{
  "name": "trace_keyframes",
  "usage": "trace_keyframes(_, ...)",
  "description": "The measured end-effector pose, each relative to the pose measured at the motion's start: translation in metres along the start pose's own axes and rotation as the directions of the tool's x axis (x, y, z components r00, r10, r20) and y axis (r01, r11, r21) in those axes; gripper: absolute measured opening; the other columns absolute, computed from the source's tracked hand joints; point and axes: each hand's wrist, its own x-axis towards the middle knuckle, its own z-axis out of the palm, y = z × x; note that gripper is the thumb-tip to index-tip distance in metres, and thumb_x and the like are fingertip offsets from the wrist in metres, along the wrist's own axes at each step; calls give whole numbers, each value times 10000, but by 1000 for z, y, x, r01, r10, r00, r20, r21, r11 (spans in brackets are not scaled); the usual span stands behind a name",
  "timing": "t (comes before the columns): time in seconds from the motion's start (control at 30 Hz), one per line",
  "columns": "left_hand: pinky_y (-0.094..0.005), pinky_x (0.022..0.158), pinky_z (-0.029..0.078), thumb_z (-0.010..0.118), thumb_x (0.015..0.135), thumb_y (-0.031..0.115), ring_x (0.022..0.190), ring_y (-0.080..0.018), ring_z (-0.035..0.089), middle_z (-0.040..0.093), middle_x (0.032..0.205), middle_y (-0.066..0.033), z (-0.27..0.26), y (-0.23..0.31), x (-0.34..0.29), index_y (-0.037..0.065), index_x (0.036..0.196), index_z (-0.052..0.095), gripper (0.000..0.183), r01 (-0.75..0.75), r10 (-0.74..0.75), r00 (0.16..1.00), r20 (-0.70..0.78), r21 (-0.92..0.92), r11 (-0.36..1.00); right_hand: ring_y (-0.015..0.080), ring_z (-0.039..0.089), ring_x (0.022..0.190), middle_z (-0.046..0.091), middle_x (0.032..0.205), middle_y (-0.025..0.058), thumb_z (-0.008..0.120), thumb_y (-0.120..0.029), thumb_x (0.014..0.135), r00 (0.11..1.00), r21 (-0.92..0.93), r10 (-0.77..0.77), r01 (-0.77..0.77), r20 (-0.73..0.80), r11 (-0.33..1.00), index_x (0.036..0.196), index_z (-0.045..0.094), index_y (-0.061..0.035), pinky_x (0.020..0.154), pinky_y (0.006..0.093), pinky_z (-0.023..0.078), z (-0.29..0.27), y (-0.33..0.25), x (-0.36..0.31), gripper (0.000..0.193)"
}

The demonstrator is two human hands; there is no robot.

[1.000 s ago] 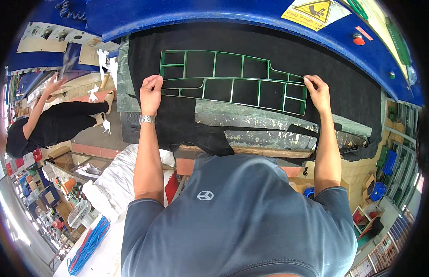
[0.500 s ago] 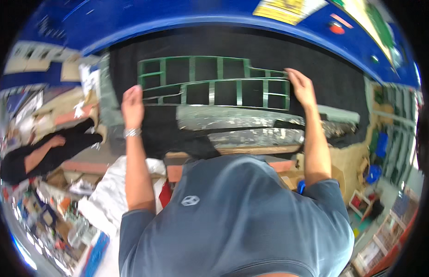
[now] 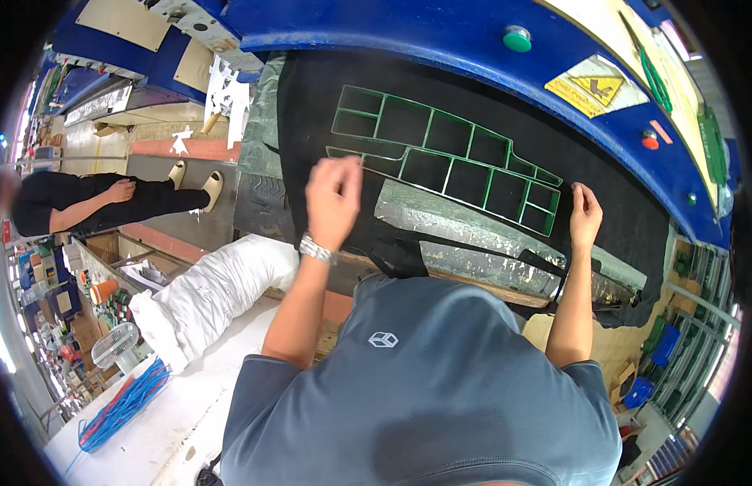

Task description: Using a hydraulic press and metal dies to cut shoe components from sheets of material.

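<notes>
"Green gridded frames [image 3: 450, 159]: where were they seen?"

"2 were laid side by side, at a slant, on a black sheet [image 3: 473, 97]. Nearer the grey shirt [image 3: 424, 389], a scuffed board [image 3: 441, 217] was exposed."

"How were the hands held?"

"The left hand [image 3: 331, 198] was curled at the nearer frame's left end; whether anything was gripped could not be told. The right hand [image 3: 585, 217] was held free, fingers loosely bent, just beside the right end."

"And the room, and the labels?"

"A blue machine beam [image 3: 352, 24] was fitted with a green button [image 3: 517, 38], a red button [image 3: 650, 140] and a yellow warning label [image 3: 590, 85] marked with a triangle. A white cube-like emblem [image 3: 383, 340] was printed on the shirt. At the left, a white sack [image 3: 218, 296] and blue cords [image 3: 129, 401] were seen, with a person in black [image 3: 84, 206] beyond."

"Which edges mattered?"

"The far side was bounded by the beam, with a band of sheet left between. The near edge was set close to the board."
</notes>
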Motion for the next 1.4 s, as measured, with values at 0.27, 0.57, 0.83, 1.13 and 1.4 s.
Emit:
trace_keyframes(0.27,-424,943,480,768,962,267,1071,-274,673,724,1103,-69,58,43,-104,78,1168,771,280,-164,126,566,815,-38,986,145,701,933,770,1059,95,712,-152,1036,958,89,-286,288,-35,954,1149,764,-6,847,286,548,18,-139,-28,192)
trace_keyframes(0.57,-432,929,401,877,789,251,1087,-253,582,644,1065,-11,104,46,-56,163,1130,787,364,-388,200,727,658,153,909,185,735,780,762,838,102,673,-168,1047,777,150,-601,582,188,799,1049,739,3,736,332,567,50,-314,21,183)
trace_keyframes(0.83,-464,971,410,861,794,222,1124,-290,575,647,1103,-59,117,50,-22,146,1095,796,318,-401,266,816,513,173,899,242,659,650,693,734,140,628,-218,1068,812,47,-523,530,258,846,904,682,7,643,390,518,54,-313,2,284)
trace_keyframes(1.13,-513,988,414,803,876,278,1221,-321,550,614,1195,-85,118,69,-3,167,1148,749,298,-434,192,775,602,285,855,415,690,1135,730,1196,213,848,-370,849,787,-493,-69,450,613,745,1124,771,-64,980,537,545,0,-175,-64,418)
trace_keyframes(1.4,-506,1015,412,788,911,272,1227,-326,547,607,1197,-79,131,71,12,148,1178,734,299,-422,160,773,614,308,853,399,609,1266,652,1273,144,848,-289,869,897,-566,-34,306,440,766,1227,742,-85,1082,672,438,20,-153,-66,425)
